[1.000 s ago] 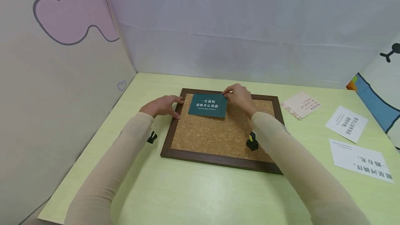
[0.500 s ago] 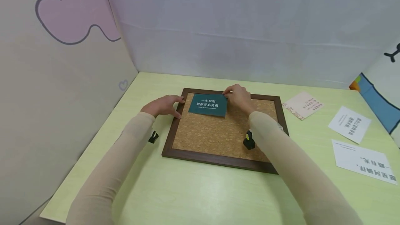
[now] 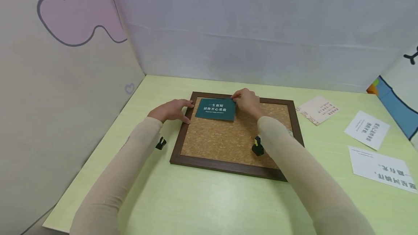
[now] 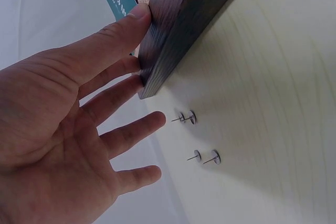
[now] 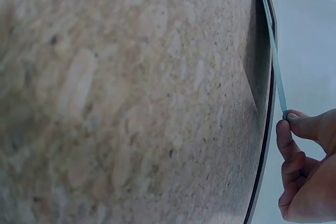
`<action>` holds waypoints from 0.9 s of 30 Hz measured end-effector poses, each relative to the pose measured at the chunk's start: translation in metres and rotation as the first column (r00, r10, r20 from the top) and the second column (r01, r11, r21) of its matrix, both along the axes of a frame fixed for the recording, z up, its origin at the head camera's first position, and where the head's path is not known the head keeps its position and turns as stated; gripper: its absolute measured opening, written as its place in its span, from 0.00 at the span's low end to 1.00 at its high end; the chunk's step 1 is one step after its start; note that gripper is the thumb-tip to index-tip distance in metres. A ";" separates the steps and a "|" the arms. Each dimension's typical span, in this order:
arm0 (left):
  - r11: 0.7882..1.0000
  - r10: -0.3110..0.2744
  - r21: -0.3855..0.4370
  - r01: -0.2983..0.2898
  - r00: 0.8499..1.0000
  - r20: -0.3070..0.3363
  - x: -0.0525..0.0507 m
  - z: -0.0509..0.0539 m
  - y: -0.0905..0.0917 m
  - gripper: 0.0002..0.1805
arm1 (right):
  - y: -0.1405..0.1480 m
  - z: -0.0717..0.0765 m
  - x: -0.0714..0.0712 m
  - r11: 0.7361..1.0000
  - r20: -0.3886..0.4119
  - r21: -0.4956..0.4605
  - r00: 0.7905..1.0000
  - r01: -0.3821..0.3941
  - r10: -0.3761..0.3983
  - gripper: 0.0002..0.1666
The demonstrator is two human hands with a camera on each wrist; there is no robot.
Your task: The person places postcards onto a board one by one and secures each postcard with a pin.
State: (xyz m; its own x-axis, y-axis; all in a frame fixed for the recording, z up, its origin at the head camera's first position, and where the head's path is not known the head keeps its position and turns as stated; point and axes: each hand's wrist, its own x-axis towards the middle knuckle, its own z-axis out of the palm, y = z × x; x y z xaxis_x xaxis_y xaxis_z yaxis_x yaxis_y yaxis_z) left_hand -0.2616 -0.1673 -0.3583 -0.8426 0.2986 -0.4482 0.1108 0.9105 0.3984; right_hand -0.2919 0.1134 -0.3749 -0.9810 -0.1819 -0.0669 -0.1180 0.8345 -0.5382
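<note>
A dark green card [image 3: 215,109] with white writing lies at the upper left of a cork board [image 3: 212,139] with a brown wooden frame. With thumb and finger, my right hand [image 3: 247,102] pinches the card's upper right corner; in the right wrist view the card [image 5: 278,72] appears edge-on, tilted up off the cork. A small dark spot shows at the pinch, too small to identify. My left hand [image 3: 171,110] rests on the frame's left side, its thumb and fingers touching the wood [image 4: 170,24] while the other fingers spread out straight.
Several thumbtacks [image 4: 214,157] lie points up on the table beside the frame's left side. To the right of the board are a pink card [image 3: 318,110] and two white cards, one of them [image 3: 367,130] behind the other [image 3: 382,168]. A white curtain [image 3: 254,39] stands behind.
The green card and my right hand have shifted slightly left along the board's top. My left hand stays at the frame. The head view has drifted a little.
</note>
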 end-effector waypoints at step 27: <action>1.000 -0.010 -0.021 0.010 1.000 -0.011 0.003 0.002 0.002 0.41 | -0.004 0.005 0.020 0.958 -0.012 0.237 0.985 -0.163 0.171 0.38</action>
State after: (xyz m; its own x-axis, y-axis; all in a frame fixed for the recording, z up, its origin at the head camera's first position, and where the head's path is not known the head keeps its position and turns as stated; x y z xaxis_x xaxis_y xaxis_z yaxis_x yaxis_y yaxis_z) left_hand -0.2591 -0.1654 -0.3560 -0.8445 0.2981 -0.4448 0.1246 0.9173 0.3782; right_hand -0.2721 0.1098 -0.3701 -0.9403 -0.3264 -0.0959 -0.2808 0.9037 -0.3232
